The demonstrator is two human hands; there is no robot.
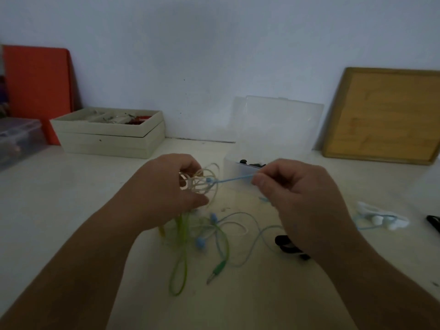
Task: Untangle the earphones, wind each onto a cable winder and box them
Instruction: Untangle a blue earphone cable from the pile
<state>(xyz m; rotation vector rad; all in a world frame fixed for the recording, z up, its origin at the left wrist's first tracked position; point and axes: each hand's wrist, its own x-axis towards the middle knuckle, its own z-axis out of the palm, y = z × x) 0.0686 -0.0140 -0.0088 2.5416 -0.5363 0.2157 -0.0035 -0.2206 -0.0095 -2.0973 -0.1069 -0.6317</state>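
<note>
A tangle of earphone cables in cream, green and blue is lifted above the white table. My left hand grips the knotted bundle. My right hand pinches a blue cable that runs taut out of the knot to the right. Loose green cable and light blue cable hang down and lie on the table, with a green jack plug and blue earbuds. A clear plastic box with its lid open stands behind, dark items inside. A black winder lies under my right wrist.
A white winder with blue earphones lies at the right. A black object is at the right edge. A cream tray of small parts, an orange board and a wooden board stand along the wall.
</note>
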